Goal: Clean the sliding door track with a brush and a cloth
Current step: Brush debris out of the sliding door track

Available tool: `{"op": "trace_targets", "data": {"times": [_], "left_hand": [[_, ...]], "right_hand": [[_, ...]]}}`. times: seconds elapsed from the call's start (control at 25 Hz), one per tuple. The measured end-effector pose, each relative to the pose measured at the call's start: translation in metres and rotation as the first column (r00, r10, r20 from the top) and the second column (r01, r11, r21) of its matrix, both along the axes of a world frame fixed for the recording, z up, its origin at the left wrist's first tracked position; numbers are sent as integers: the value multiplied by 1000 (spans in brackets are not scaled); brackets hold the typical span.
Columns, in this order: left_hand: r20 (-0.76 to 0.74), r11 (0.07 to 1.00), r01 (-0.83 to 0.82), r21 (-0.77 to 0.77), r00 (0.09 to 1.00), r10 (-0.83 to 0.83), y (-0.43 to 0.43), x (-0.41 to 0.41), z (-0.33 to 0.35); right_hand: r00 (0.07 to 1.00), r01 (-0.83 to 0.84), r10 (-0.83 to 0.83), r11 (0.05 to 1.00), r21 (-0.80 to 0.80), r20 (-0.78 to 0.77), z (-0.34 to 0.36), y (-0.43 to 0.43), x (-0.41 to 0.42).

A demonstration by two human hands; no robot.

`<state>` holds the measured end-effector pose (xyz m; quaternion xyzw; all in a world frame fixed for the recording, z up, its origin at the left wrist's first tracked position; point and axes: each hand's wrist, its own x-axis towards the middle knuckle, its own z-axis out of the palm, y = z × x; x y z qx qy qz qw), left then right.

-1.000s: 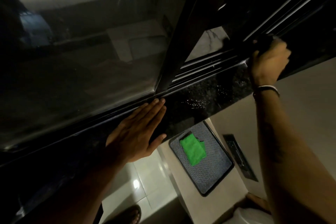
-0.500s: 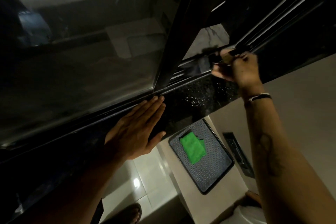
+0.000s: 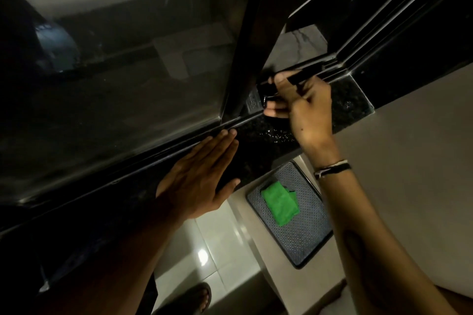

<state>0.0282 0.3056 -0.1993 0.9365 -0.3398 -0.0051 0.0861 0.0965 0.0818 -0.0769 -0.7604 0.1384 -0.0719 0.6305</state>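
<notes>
Down below, the green cloth (image 3: 280,203) lies on a grey tray (image 3: 304,243). My left hand (image 3: 202,179) lies flat, fingers spread out, on the dark sill (image 3: 258,153). Further up, my right hand (image 3: 304,105) grips the black brush (image 3: 294,79), pressed into the sliding door track (image 3: 330,70) by the door frame (image 3: 245,59).

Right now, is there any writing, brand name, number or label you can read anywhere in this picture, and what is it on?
None can be read.
Raised lettering on the dark block at the foot of the black door frame, beside the right hand: too blurred and dim to read.
Folded green cloth, grey mesh-patterned tray, black stone sill: no text visible.
</notes>
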Motion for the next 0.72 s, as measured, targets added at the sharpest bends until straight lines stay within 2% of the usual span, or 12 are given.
{"op": "trace_targets", "data": {"times": [0.12,0.24,0.52,0.72], "left_hand": [[47,1000,-3,-17,999,4,1,-1,0],[59,999,-3,-34,998,5,1,-1,-2],[75,996,11,-86,997,-4,1,0,-7],[-28,987,8,-158,1000,-12,0,-2,6]], "right_hand": [[972,234,-213,923,307,-100,5,-16,-10],[934,358,-314,795,490,-173,3,-38,-27],[900,433,-370,690,579,-231,-17,-38,-97],[861,490,-479,692,531,-171,-27,-23,-153]]}}
